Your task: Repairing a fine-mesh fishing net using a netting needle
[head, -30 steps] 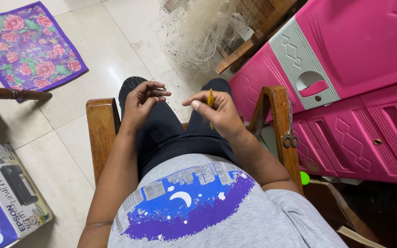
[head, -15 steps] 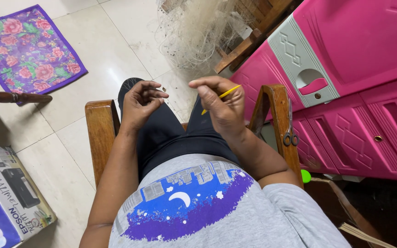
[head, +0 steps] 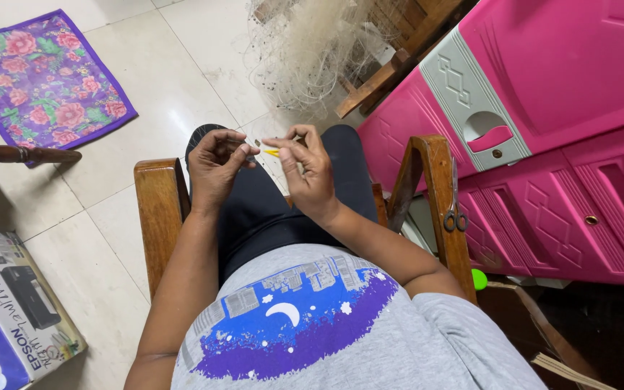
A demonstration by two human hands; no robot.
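Observation:
I sit in a wooden armchair (head: pixel 157 209) and look down at my lap. My left hand (head: pixel 216 167) is raised over my knees, its fingertips pinched on fine pale netting thread. Close beside it, my right hand (head: pixel 306 172) grips a small yellow netting needle (head: pixel 273 152) whose tip points toward the left fingers. The two hands almost touch. A heap of thin, pale fishing net (head: pixel 312 54) lies on the tiled floor beyond my knees, and its strands run up to my hands.
Small scissors (head: pixel 454 209) hang on the chair's right armrest. A pink plastic cabinet (head: pixel 543 137) stands at the right. A purple floral mat (head: pixel 45 79) lies on the floor at the upper left. A printer box (head: pixel 9 303) sits at the lower left.
My right hand came down from its raised position and moved left to meet the left hand. The yellow needle now points leftward. The left hand stayed nearly in place.

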